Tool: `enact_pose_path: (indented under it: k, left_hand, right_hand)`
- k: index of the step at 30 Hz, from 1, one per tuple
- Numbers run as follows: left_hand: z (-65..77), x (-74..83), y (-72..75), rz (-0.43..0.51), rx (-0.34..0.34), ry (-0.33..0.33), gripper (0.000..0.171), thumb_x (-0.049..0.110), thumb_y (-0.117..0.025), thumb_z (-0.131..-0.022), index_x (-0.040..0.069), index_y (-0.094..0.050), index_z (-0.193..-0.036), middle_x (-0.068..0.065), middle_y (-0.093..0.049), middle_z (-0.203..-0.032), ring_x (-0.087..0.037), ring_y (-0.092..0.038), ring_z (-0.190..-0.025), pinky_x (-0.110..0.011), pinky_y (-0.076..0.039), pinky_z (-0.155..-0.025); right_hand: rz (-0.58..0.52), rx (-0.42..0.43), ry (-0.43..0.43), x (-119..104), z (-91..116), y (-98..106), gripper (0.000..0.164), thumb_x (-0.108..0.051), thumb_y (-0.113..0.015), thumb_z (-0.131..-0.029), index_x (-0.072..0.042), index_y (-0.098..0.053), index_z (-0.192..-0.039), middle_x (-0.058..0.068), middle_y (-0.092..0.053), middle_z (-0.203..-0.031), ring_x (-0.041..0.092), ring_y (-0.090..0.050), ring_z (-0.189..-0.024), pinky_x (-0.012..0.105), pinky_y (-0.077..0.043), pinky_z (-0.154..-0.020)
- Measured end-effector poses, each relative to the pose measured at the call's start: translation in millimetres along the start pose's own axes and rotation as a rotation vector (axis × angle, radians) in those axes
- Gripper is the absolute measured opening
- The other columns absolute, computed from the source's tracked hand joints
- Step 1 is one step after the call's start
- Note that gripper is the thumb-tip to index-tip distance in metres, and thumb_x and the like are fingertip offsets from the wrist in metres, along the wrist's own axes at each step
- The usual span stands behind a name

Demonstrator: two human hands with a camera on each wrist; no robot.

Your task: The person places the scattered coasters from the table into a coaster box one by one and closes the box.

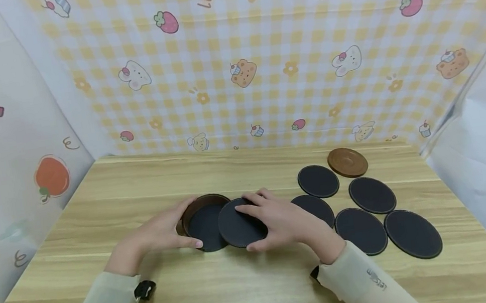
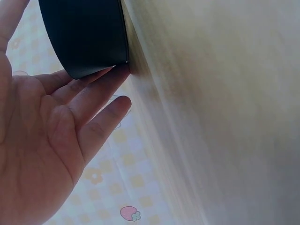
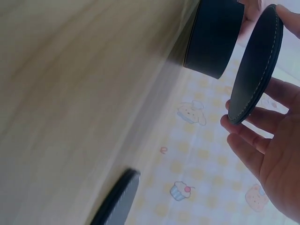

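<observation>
A round black coaster holder with a brown inner wall stands on the table. My left hand grips its left side, thumb at the front and fingers at the back; in the left wrist view the fingers touch the dark outer wall. Pinched by its edge in my right hand is a black round coaster with a stitched rim. It overlaps the holder's right part in the head view, while in the right wrist view the coaster is tilted and apart from the holder.
Several black coasters lie flat on the wooden table, right of my right hand, which partly covers one. A brown round lid lies behind them. A patterned cloth hangs at the back edge.
</observation>
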State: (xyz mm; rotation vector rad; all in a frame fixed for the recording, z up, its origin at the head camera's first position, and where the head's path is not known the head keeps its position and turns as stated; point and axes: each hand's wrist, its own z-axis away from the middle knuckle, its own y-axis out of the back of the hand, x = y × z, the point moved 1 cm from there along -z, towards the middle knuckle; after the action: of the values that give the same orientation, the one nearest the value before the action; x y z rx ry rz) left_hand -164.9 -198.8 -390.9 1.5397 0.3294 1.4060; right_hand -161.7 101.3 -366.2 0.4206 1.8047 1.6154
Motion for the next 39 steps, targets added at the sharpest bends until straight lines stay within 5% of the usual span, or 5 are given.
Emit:
enact_pose_path:
  k: [22, 39]
  left_hand:
    - [-6.7, 1.4, 3.6, 0.052, -0.019, -0.088, 0.108, 0.047, -0.085, -0.074, 0.007, -0.026, -0.155, -0.016, -0.042, -0.153, -0.036, -0.045, -0.138, -0.057, -0.038, -0.109]
    - [-8.2, -1.5, 5.6, 0.109, -0.037, -0.118, 0.106, 0.043, -0.088, -0.072, 0.007, -0.029, -0.152, -0.016, -0.050, -0.147, -0.034, -0.051, -0.132, -0.055, -0.039, -0.107]
  right_hand:
    - [0.046, -0.017, -0.032, -19, -54, -7, 0.084, -0.064, -0.068, -0.083, -0.018, -0.046, -0.149, 0.011, -0.040, -0.155, 0.025, -0.041, -0.130, 0.037, -0.049, -0.100]
    - [0.106, -0.046, -0.031, -26, -72, -15, 0.085, -0.069, -0.066, -0.082, -0.022, -0.047, -0.149, 0.009, -0.040, -0.156, 0.023, -0.043, -0.133, 0.038, -0.051, -0.098]
